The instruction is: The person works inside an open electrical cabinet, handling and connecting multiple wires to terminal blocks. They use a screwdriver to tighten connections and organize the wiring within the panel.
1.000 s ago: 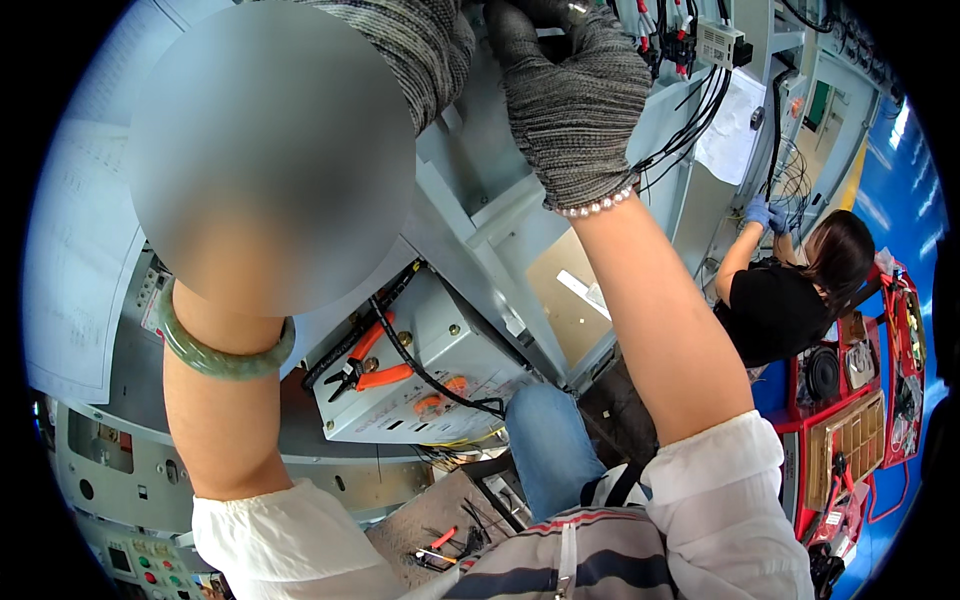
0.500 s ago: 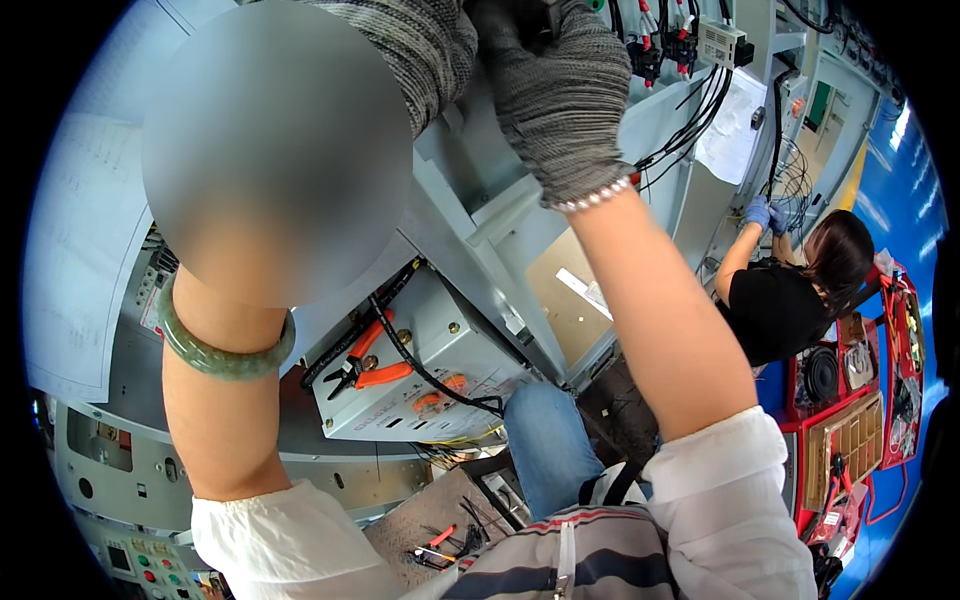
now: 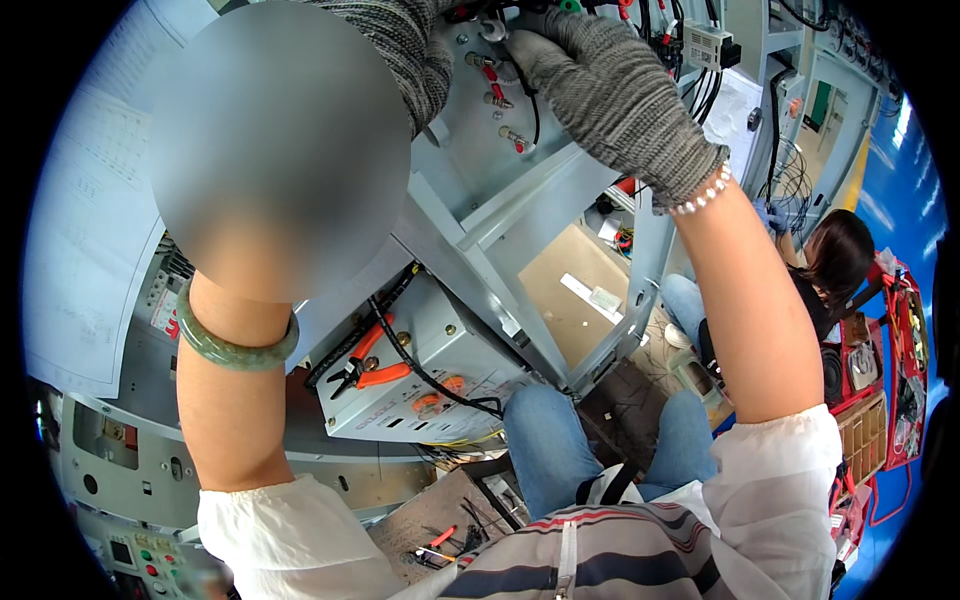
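My left hand, in a grey knitted glove, is at the top left against the cabinet. A grey blurred disc and the picture's upper edge hide much of it; its visible fingers are curled, and what they hold is hidden. My right hand, in a matching glove, reaches in from the right with thumb and fingers together. At its fingertips shows the silvery jaw of an open-ended wrench; the handle is hidden by the glove. Just below, bolts with red-sleeved cable lugs stick out of the grey panel, beside a thin black wire.
Orange-handled pliers lie on a grey box below my hands, with black cables across it. Paper drawings hang at left. Another person works at right, near red tool cases. A small white module sits upper right.
My right hand has moved right and turned, away from my left hand, uncovering the bolts and the wrench jaw. My left hand has shifted slightly. The other person is now more hidden behind my right arm.
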`<action>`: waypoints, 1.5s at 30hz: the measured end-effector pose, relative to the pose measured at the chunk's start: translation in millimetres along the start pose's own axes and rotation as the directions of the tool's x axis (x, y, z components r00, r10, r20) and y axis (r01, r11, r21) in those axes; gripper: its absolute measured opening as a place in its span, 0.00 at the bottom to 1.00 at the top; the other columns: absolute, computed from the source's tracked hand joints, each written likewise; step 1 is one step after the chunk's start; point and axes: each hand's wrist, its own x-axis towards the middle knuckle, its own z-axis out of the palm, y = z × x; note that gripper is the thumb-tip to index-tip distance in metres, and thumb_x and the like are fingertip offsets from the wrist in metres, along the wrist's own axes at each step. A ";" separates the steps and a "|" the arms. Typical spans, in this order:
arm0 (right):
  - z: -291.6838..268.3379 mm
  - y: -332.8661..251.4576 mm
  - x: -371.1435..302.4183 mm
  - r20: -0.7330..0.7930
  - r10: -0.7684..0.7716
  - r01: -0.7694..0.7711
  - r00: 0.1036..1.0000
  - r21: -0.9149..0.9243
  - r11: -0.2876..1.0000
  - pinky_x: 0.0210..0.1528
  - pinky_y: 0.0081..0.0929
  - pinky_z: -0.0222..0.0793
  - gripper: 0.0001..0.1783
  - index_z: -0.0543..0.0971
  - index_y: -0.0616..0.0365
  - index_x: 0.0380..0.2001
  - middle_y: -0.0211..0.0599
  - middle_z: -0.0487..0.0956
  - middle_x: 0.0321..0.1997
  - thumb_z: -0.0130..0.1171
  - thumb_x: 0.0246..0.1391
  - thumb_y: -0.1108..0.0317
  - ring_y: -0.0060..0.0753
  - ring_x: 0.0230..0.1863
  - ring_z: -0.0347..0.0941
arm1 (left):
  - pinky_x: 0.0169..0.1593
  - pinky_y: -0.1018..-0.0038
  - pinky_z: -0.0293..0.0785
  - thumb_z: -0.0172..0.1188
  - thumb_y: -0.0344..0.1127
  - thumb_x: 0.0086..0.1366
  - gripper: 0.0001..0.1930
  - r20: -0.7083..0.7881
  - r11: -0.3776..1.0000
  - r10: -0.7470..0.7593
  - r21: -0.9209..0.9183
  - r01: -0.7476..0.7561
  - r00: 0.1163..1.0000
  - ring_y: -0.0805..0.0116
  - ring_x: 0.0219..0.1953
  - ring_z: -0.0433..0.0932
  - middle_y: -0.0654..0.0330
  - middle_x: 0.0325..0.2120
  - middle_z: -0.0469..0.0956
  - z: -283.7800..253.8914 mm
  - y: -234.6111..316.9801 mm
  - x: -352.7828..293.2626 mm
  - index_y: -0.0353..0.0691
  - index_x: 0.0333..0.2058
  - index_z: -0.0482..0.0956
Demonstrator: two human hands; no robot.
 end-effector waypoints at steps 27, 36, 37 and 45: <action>67.0 -24.9 10.1 -0.574 0.135 -0.025 0.808 0.195 0.980 0.28 0.32 0.69 0.06 0.79 0.61 0.33 0.43 0.79 0.24 0.61 0.54 0.69 0.38 0.23 0.75 | 0.55 0.62 0.69 0.58 0.29 0.48 0.15 -0.003 0.999 -0.006 0.050 0.006 1.000 0.54 0.41 0.76 0.52 0.35 0.78 9.7 -1.8 -2.1 0.42 0.38 0.84; 72.5 -25.3 10.0 -0.608 0.149 0.074 0.780 0.326 0.943 0.31 0.27 0.70 0.06 0.80 0.61 0.33 0.40 0.81 0.27 0.63 0.53 0.71 0.30 0.26 0.76 | 0.55 0.62 0.70 0.57 0.29 0.47 0.14 -0.039 0.998 -0.050 0.036 0.052 0.998 0.54 0.40 0.77 0.52 0.34 0.79 11.6 2.0 -1.9 0.42 0.35 0.84; 71.3 -28.7 5.9 -0.562 0.172 0.039 0.809 0.344 0.938 0.31 0.27 0.71 0.06 0.80 0.60 0.33 0.40 0.81 0.27 0.63 0.52 0.71 0.31 0.26 0.76 | 0.55 0.62 0.69 0.57 0.29 0.47 0.14 -0.018 0.997 -0.047 0.054 0.048 0.999 0.54 0.40 0.77 0.52 0.34 0.79 10.9 1.7 -4.4 0.42 0.35 0.84; 70.2 -13.3 6.7 -0.625 0.068 0.073 0.778 0.197 0.978 0.29 0.30 0.69 0.07 0.83 0.59 0.34 0.43 0.80 0.25 0.63 0.52 0.70 0.36 0.24 0.76 | 0.58 0.61 0.65 0.57 0.29 0.48 0.13 0.001 0.999 0.040 -0.011 -0.040 0.999 0.54 0.41 0.77 0.50 0.35 0.79 8.4 -4.2 -0.7 0.39 0.34 0.84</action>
